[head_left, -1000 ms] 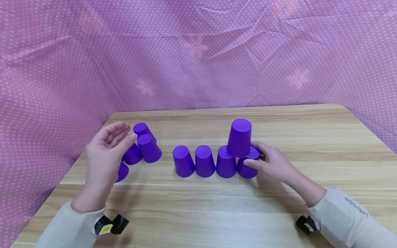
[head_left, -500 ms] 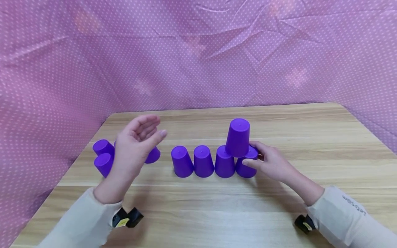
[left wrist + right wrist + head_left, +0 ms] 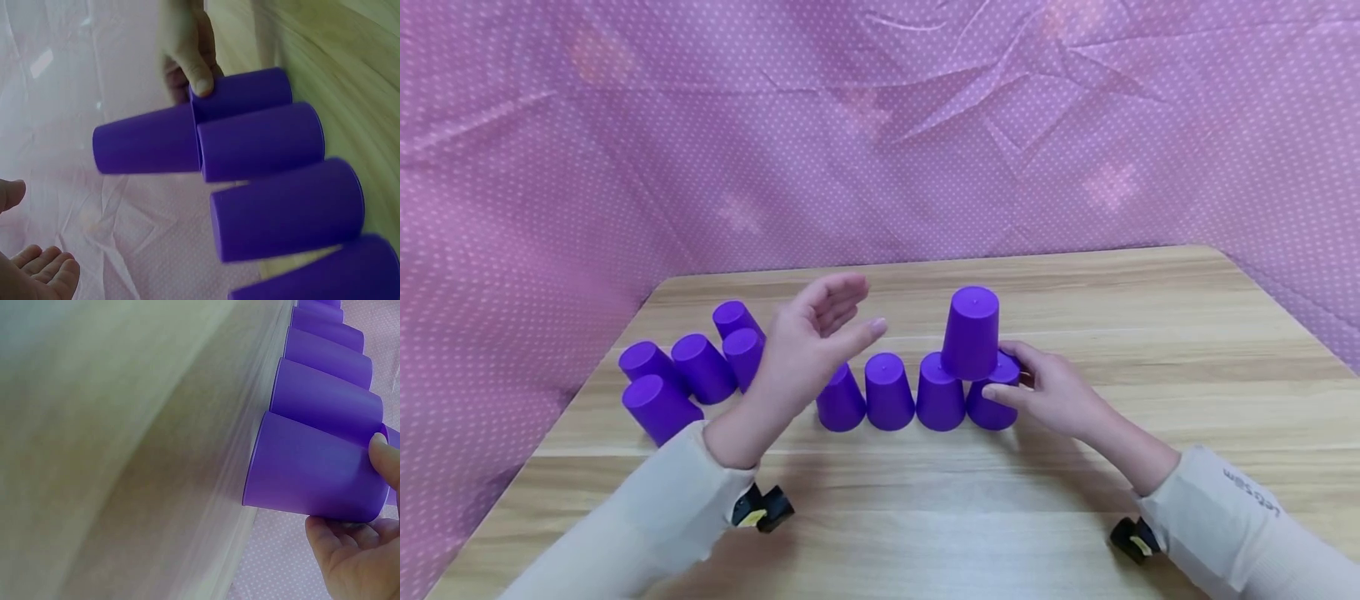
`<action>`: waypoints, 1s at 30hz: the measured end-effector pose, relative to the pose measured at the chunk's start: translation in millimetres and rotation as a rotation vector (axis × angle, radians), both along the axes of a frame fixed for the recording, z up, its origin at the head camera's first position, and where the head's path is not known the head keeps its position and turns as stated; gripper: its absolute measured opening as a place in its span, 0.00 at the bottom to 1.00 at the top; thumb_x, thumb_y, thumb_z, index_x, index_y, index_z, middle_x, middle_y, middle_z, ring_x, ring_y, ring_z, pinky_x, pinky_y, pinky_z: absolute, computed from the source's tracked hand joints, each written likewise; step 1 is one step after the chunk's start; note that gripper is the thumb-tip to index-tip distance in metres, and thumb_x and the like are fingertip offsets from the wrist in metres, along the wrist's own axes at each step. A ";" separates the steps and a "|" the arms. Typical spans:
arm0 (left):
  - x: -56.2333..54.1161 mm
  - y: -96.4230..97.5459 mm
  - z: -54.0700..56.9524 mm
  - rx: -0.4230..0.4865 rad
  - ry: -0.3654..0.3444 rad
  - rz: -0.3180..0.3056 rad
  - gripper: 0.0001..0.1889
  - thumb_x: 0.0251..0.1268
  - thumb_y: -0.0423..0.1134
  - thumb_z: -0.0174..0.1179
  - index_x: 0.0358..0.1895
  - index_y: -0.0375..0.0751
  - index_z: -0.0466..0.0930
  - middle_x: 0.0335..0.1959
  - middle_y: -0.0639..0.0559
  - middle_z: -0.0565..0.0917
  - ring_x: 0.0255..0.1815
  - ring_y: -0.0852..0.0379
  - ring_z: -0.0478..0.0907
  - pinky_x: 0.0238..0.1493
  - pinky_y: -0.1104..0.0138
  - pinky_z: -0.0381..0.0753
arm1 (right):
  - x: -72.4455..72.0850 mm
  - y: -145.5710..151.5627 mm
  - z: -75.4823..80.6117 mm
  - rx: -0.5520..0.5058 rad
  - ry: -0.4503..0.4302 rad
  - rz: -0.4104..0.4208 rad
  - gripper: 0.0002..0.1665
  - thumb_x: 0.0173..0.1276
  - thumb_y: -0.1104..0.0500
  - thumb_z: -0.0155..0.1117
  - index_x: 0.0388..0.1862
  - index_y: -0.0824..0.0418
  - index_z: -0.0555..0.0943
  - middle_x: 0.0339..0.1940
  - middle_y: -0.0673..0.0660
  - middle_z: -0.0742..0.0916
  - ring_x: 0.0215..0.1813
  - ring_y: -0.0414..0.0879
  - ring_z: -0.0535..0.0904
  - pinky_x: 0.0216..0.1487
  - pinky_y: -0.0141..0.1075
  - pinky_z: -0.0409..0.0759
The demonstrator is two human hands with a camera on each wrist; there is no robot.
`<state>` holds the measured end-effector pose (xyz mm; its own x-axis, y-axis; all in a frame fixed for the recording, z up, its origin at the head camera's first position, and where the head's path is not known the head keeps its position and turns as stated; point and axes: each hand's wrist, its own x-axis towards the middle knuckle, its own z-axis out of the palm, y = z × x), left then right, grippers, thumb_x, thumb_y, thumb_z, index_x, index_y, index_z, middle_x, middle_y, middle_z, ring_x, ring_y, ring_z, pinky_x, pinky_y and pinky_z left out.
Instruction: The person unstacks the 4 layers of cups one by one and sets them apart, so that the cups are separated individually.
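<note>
Several purple cups stand upside down in a row. One more upside-down cup [image 3: 972, 333] rests across the tops of the two rightmost cups. My right hand [image 3: 1060, 396] grips the row's end cup [image 3: 992, 410], thumb on its near side and fingers round behind; the right wrist view shows the thumb near the base of that cup [image 3: 312, 469]. My left hand [image 3: 801, 350] is in the air over the left end of the row, fingers extended and thumb apart, holding nothing. It partly hides the leftmost row cup [image 3: 841, 408].
Several more upside-down purple cups, one a front-left cup [image 3: 658, 408], stand in a loose group at the left, partly behind the left forearm. All stand on a wooden table [image 3: 925, 517]. A pink dotted cloth [image 3: 880, 150] hangs behind and around it.
My left hand has moved right, from over the loose group to the row's left end, uncovering more of the group. My right hand and the stacked cups stay put.
</note>
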<state>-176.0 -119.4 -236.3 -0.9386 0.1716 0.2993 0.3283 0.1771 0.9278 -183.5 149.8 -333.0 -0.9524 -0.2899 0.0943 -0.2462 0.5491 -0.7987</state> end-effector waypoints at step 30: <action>-16.1 88.2 -35.1 -0.132 -0.035 -0.108 0.37 0.52 0.40 0.69 0.66 0.41 0.61 0.61 0.48 0.72 0.64 0.56 0.67 0.69 0.65 0.62 | -0.8 1.5 -3.5 -0.002 0.020 0.015 0.34 0.62 0.54 0.65 0.64 0.66 0.67 0.54 0.67 0.80 0.55 0.59 0.77 0.55 0.48 0.78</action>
<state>-192.1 -31.2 -271.4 -0.9222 0.3074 0.2347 0.3196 0.2637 0.9101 -184.3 151.2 -336.5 -0.9460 -0.3036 0.1136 -0.2700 0.5440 -0.7945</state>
